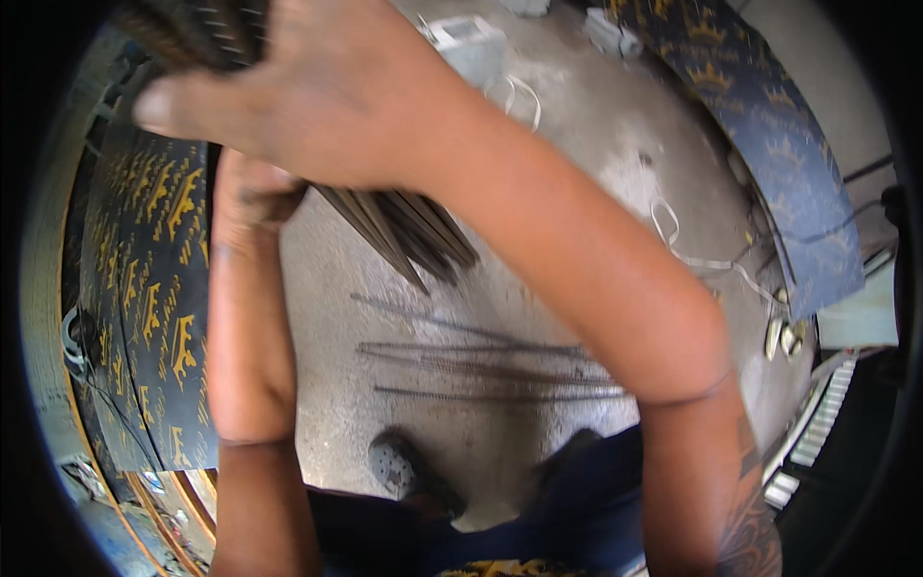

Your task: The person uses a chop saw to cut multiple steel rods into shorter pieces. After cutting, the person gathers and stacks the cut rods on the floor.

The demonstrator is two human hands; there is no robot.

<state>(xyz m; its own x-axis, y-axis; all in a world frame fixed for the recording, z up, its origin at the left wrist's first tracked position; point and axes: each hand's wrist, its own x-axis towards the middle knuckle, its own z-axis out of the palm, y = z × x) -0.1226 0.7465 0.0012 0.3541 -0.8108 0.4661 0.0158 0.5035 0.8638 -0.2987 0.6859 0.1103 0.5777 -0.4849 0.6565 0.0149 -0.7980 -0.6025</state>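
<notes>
A bundle of dark steel rods (409, 236) slants from the upper left corner down toward the middle, its near ends fanned slightly apart. Across the top of it lies my right hand (322, 101), closed around the bundle with its thumb stretched to the left; motion smears it and its other fingers are partly out of sight. Below, my left hand (255, 188) is closed at the underside of the same bundle, partly covered by my right hand. On the floor in front of my feet lie several loose ribbed steel rods (481, 370), apart from the bundle.
Black boards (149, 288) with yellow crown prints stand along the left. Another printed board (769, 144) curves along the right. Grey blocks (471, 48) and a white strap (707, 262) lie on the concrete floor (336, 442). My shoe (394, 462) is near the loose rods.
</notes>
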